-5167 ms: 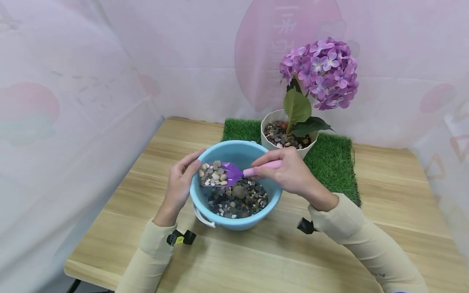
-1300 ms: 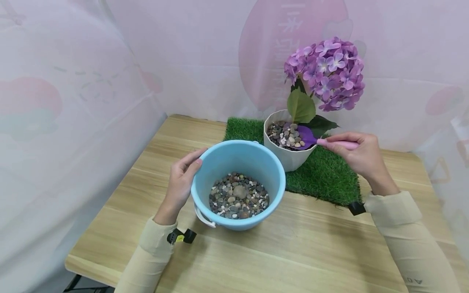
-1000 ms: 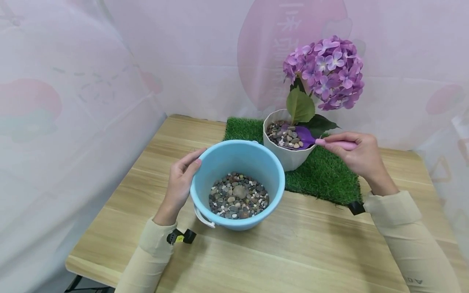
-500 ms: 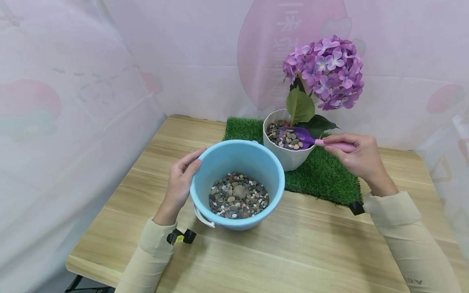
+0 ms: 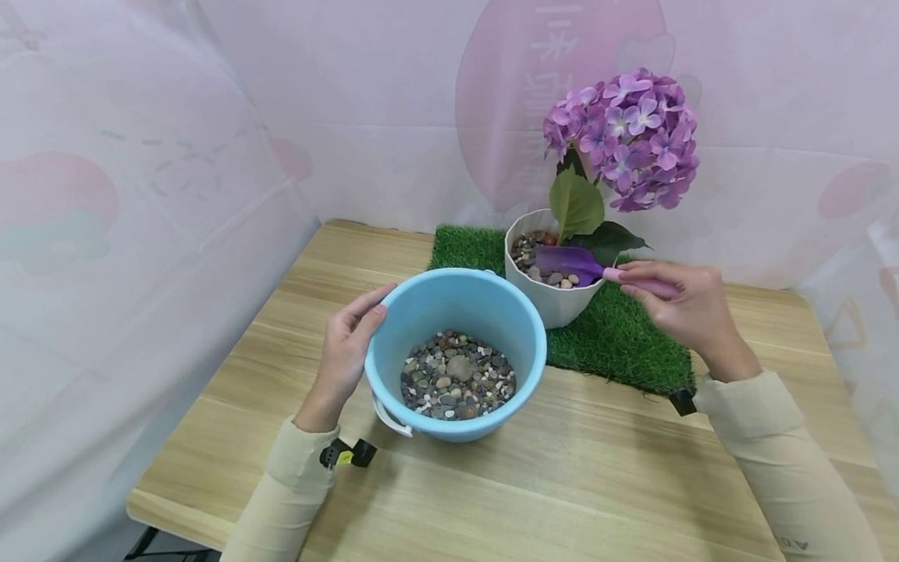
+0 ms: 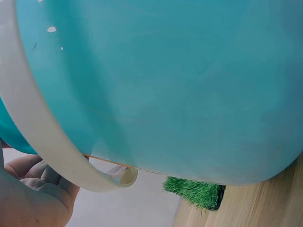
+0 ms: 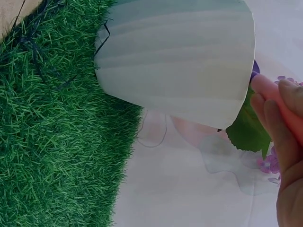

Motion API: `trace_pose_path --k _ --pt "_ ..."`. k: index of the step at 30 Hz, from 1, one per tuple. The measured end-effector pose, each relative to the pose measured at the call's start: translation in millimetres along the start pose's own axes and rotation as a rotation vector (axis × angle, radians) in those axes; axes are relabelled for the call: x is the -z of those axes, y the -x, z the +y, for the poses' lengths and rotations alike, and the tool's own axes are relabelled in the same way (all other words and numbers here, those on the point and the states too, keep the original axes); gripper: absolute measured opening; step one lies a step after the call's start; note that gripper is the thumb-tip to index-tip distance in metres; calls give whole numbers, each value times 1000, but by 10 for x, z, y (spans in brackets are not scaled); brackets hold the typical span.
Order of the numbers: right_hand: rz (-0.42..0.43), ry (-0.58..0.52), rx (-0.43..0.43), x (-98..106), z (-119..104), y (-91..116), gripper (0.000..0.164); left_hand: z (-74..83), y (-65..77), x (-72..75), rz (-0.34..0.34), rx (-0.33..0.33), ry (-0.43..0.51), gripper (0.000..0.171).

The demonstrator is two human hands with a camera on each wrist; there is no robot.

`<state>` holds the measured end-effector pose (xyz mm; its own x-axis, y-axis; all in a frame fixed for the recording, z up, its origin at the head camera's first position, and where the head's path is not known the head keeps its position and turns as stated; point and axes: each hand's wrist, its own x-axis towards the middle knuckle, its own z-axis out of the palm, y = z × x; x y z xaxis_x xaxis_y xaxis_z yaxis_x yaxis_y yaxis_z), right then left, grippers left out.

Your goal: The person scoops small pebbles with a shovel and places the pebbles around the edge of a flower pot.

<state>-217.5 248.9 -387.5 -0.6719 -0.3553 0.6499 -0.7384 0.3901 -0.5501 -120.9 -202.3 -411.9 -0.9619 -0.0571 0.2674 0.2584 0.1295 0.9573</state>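
Observation:
My left hand (image 5: 342, 351) grips the rim of the light blue bucket (image 5: 460, 300), thumb on the near edge. Pebbles (image 5: 449, 386) cover the bucket's bottom. To the right, my right hand (image 5: 691, 308) holds a small garden trowel by its pink handle (image 5: 649, 285). Its purple blade (image 5: 576, 264) lies tilted over the near part of a white flowerpot (image 5: 555, 306), with several pale pebbles (image 5: 558, 279) along its lower edge. More pebbles fill the pot around a purple hydrangea (image 5: 625, 140). The right wrist view shows the pot's outer wall (image 7: 175, 61) beside my fingers.
Under the pot lies a green artificial-grass mat (image 5: 632, 343) on the wooden table (image 5: 562, 468). A white handle (image 5: 390, 417) hangs at the bucket's near left side. Printed cloth (image 5: 386, 94) encloses the back and sides.
My right hand has carried the loaded trowel from over the bucket to the flowerpot. Its blade has since tilted and most pebbles have slid off into the pot. My left hand stays put.

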Motion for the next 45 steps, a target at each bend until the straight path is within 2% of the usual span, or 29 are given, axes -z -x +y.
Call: trace_pose_path --k 11,15,19,25,28,32,35,38,45 --pt "21 16 113 61 -41 -67 37 7 -9 8 7 4 -5 41" --pt "14 83 216 90 -76 -110 37 1 -7 16 6 10 -2 40" --pt "19 144 279 102 -128 -150 40 -5 -5 29 14 11 2 41" --pt "16 350 412 85 -195 -144 34 -17 -11 33 8 12 7 42" --pt "46 381 476 38 -214 -126 33 -25 -3 36 6 18 7 41" --pt "86 391 514 -2 -220 -89 30 -23 9 27 6 26 7 41" --pt "88 399 516 -1 -213 -45 24 -22 13 16 5 36 6 40" --pt "85 410 522 -4 -204 5 24 -20 16 10 2 39 2 40" --pt "136 392 507 -36 -248 61 26 -4 9 9 -2 29 9 41"
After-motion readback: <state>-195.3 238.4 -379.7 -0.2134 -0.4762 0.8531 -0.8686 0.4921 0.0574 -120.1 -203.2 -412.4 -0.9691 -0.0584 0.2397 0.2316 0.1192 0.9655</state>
